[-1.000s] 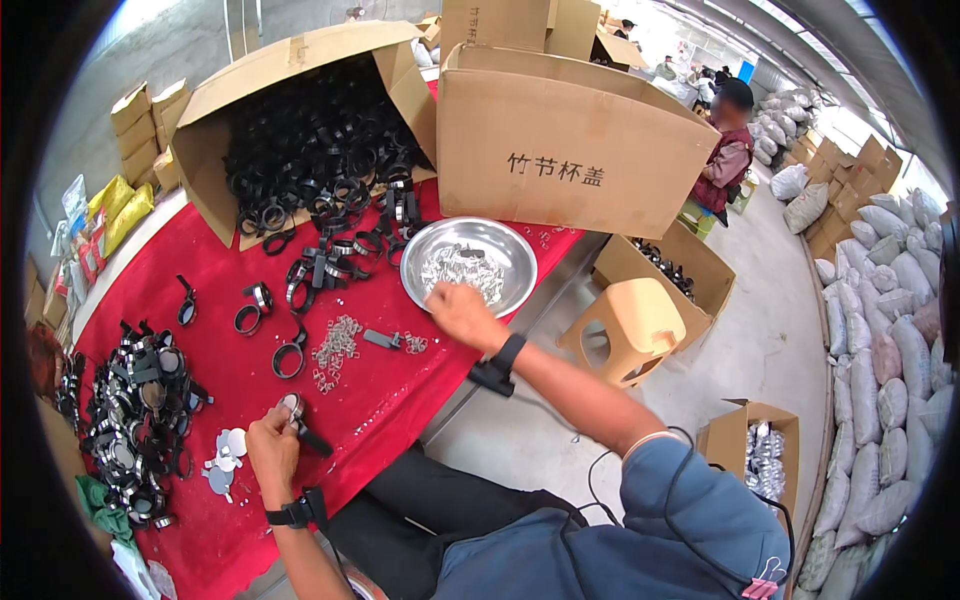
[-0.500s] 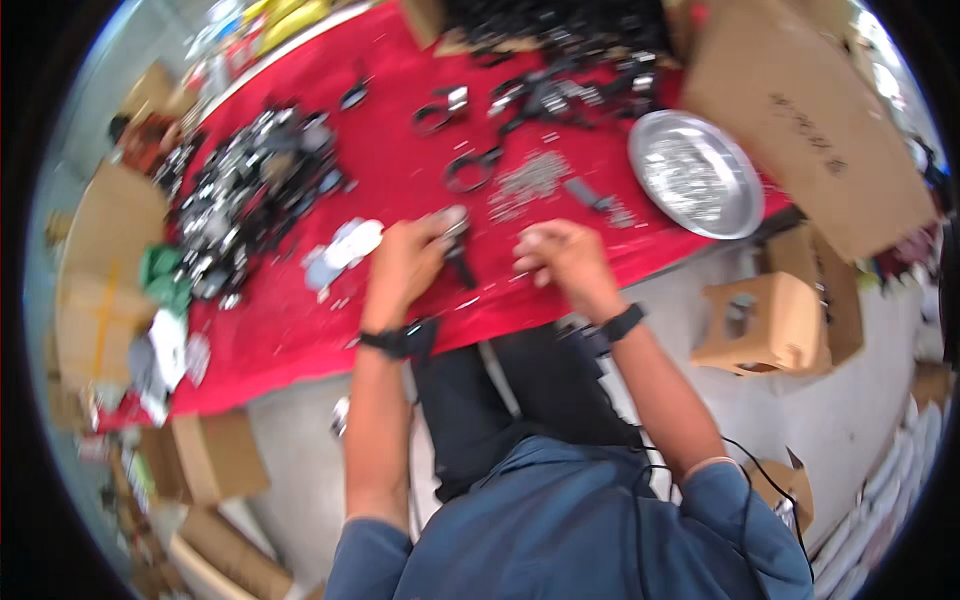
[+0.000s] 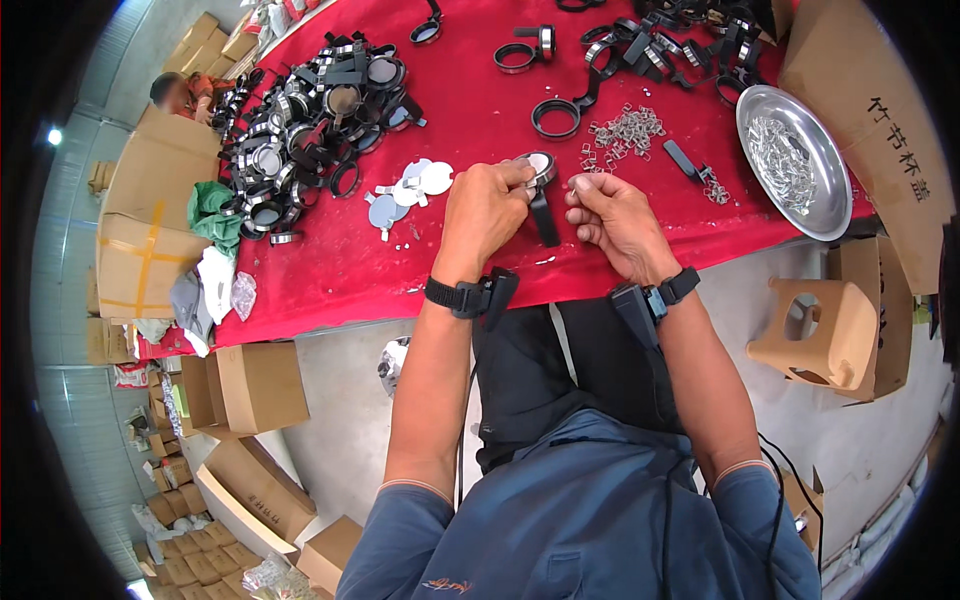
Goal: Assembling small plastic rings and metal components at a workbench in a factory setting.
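My left hand [image 3: 488, 212] is closed on a round black cup lid [image 3: 541, 168] with a silver rim and a pale disc in its top. The lid's black strap [image 3: 543, 220] hangs toward the table's near edge. Just right of it, my right hand [image 3: 615, 220] is pinched, thumb against forefinger; whatever sits between the fingertips is too small to make out. A few white and grey discs with tabs [image 3: 405, 190] lie left of my left hand. Beyond my right hand is a loose pile of small metal wire clips [image 3: 628, 132], with a loose black strap [image 3: 680, 158] to its right.
A red cloth [image 3: 465, 110] covers the table. Black lids are heaped at left [image 3: 310, 130] and far right [image 3: 650, 50]. A metal bowl [image 3: 745, 130] holds shiny small parts. Cardboard boxes [image 3: 265, 385] and a tan stool [image 3: 815, 335] stand around; another person [image 3: 185, 95] is at far left.
The view has swung, so the table and its things sit farther right in the picture. My left hand keeps hold of the lid; my right hand stays close beside it, pinched.
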Demonstrator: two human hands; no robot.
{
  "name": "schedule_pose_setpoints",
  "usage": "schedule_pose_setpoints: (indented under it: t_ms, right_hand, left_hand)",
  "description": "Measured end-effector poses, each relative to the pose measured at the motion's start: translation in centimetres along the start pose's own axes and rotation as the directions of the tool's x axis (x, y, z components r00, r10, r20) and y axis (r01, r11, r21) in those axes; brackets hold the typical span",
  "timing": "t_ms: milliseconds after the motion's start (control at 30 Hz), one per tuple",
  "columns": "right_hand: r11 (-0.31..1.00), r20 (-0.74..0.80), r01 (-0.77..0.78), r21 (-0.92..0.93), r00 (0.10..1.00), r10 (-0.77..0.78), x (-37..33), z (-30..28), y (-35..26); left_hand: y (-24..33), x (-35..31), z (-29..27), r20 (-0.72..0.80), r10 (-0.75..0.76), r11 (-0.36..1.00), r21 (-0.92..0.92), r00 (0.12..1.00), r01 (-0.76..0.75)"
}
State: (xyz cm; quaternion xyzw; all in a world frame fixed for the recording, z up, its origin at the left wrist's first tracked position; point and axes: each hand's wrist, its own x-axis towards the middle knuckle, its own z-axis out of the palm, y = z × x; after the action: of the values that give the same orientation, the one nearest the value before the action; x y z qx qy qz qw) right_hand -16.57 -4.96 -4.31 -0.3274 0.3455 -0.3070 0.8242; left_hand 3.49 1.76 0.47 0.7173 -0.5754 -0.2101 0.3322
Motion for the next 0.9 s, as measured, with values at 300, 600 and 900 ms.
schedule_pose_setpoints:
  t_ms: [300,600,900]
  right_hand:
    - [0.994,-0.130,0.069,-0.082,0.988,-0.079,1.8,2.7,0.4]
    - [0.972,-0.150,0.144,-0.188,0.973,-0.173,2.8,3.0,2.1]
    - [0.976,-0.171,0.133,-0.171,0.972,-0.162,3.2,3.1,2.5]
  left_hand:
    - [-0.1,0.0,0.4,0.000,0.002,1.000,-0.018,1.000,-0.002]
    - [0.1,0.1,0.1,0.016,-0.019,1.000,0.010,1.000,0.019]
    - [0.0,0.2,0.2,0.022,-0.012,1.000,0.010,1.000,0.012]
